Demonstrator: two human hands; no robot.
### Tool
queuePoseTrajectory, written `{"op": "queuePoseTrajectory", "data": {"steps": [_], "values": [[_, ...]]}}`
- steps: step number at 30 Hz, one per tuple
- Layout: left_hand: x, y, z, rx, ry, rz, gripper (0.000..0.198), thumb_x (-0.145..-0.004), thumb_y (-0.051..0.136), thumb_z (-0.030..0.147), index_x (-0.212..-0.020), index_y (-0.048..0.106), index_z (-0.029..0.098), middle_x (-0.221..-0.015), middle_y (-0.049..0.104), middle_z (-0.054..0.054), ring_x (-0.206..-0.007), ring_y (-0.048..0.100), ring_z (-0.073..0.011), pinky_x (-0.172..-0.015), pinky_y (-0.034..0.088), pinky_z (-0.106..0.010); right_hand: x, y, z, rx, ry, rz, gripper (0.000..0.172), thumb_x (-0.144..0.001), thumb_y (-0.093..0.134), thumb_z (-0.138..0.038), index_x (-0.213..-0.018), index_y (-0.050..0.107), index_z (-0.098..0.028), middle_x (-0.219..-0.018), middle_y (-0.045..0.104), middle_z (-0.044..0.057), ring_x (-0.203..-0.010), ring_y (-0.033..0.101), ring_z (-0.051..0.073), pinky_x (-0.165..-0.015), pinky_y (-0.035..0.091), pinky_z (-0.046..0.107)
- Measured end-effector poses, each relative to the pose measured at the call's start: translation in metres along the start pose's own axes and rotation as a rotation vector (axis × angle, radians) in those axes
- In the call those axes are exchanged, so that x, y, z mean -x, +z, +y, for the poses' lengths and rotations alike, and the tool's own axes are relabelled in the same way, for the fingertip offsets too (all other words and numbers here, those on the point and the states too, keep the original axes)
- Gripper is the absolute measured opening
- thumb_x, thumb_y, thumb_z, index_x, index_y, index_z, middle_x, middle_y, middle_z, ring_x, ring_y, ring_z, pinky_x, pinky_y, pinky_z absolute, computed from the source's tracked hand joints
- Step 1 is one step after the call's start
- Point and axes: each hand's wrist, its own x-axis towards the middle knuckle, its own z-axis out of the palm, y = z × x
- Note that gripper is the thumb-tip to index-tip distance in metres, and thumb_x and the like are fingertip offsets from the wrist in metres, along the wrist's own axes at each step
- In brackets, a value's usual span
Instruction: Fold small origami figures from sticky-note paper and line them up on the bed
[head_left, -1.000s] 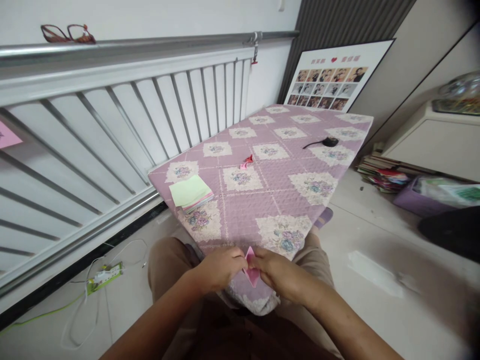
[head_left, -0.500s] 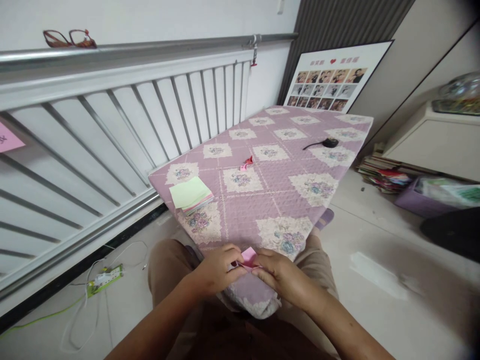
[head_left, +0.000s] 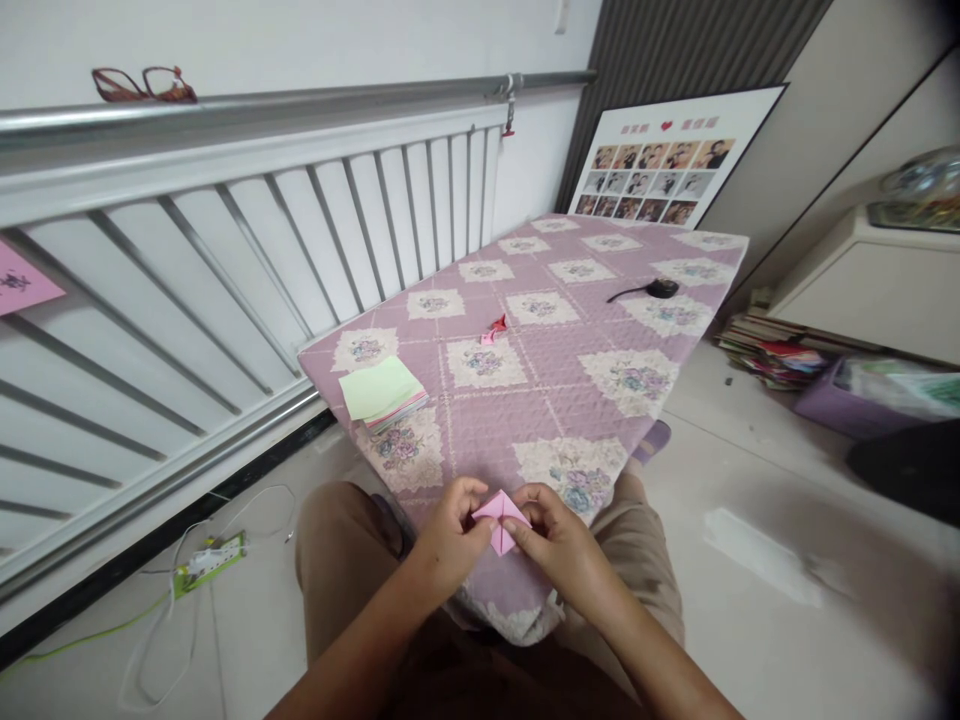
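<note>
A small pink folded paper (head_left: 501,508), diamond-shaped with a crease down its middle, is held between both hands above the near corner of the cloth-covered table (head_left: 480,445). My left hand (head_left: 455,535) grips its left side, the thumb lying on the front face. On the right side my right hand (head_left: 553,530) pinches it, thumb on the front and fingers curled behind. Farther up the table lie small red and pink folded paper pieces (head_left: 493,331). A stack of coloured paper sheets (head_left: 384,391), pale green on top, rests at the table's left edge.
A black object with a thin tail (head_left: 661,288) lies on the table's far right. Along the left stands a white radiator (head_left: 300,240), with glasses (head_left: 144,85) on the pipe above. A power strip (head_left: 212,561) with cables is on the floor at left.
The pink paper went from a partly opened, pocket-like form to a flat diamond facing me. Both thumbs moved onto its front face, and the hands turned more upright.
</note>
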Motion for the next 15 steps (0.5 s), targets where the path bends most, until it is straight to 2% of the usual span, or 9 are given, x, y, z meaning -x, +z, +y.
{"op": "queuePoseTrajectory", "data": {"steps": [2,3,5,8,10,12,15], "values": [[0.000,0.000,-0.002,-0.029,0.005,-0.003,0.040,-0.078,0.054,0.010,-0.116,0.043,0.019,-0.075,0.054,0.004,-0.065,0.052,-0.0098,-0.060,0.040,-0.021,-0.001,0.000,0.000,-0.062,0.033,-0.027,0.036,-0.080,0.059,-0.043,-0.106,0.051,-0.020,-0.061,0.050,-0.006,-0.056,0.048,0.012,-0.054,0.038,0.023],[0.000,0.000,-0.002,-0.057,0.009,-0.011,0.043,-0.078,0.055,0.010,-0.118,0.044,0.019,-0.073,0.052,0.004,-0.064,0.051,-0.0094,-0.059,0.039,-0.021,-0.002,0.000,0.000,-0.082,0.042,-0.051,0.036,-0.080,0.059,-0.044,-0.106,0.053,-0.020,-0.063,0.050,-0.006,-0.057,0.048,0.012,-0.055,0.038,0.023],[0.001,0.000,0.000,-0.095,0.017,-0.030,0.046,-0.077,0.056,0.011,-0.121,0.044,0.019,-0.071,0.050,0.005,-0.062,0.048,-0.0086,-0.059,0.038,-0.021,-0.003,0.000,-0.001,-0.107,0.058,-0.091,0.031,-0.080,0.059,-0.047,-0.089,0.058,-0.018,-0.065,0.051,-0.004,-0.059,0.047,0.011,-0.056,0.037,0.023],[0.003,0.001,0.004,-0.037,-0.042,-0.009,0.050,-0.077,0.056,0.013,-0.124,0.042,0.019,-0.073,0.051,0.005,-0.063,0.049,-0.0083,-0.059,0.038,-0.020,-0.004,0.002,-0.001,-0.135,0.108,-0.067,0.036,-0.079,0.060,-0.052,-0.070,0.056,-0.018,-0.062,0.049,-0.004,-0.057,0.043,0.010,-0.055,0.034,0.022],[0.005,0.004,0.005,0.064,-0.124,-0.004,0.042,-0.079,0.056,0.018,-0.120,0.045,0.017,-0.076,0.054,0.003,-0.064,0.051,-0.0087,-0.059,0.040,-0.021,-0.004,0.004,0.000,-0.163,0.135,-0.017,0.037,-0.078,0.060,-0.053,-0.069,0.055,-0.018,-0.061,0.048,-0.005,-0.056,0.041,0.009,-0.054,0.033,0.022],[0.008,0.007,0.006,0.133,-0.197,-0.057,0.030,-0.082,0.054,0.026,-0.110,0.052,0.015,-0.077,0.057,0.001,-0.063,0.052,-0.0094,-0.059,0.041,-0.021,-0.004,0.005,0.001,-0.186,0.139,0.014,0.037,-0.079,0.059,-0.053,-0.070,0.054,-0.018,-0.060,0.049,-0.005,-0.056,0.041,0.010,-0.054,0.033,0.022],[0.012,0.011,0.006,0.106,-0.229,-0.127,0.021,-0.082,0.052,0.029,-0.092,0.060,0.012,-0.070,0.058,0.001,-0.059,0.051,-0.0098,-0.057,0.040,-0.022,-0.005,0.006,0.001,-0.187,0.119,0.034,0.037,-0.080,0.058,-0.054,-0.069,0.054,-0.019,-0.059,0.048,-0.005,-0.055,0.040,0.010,-0.054,0.032,0.023]]}}
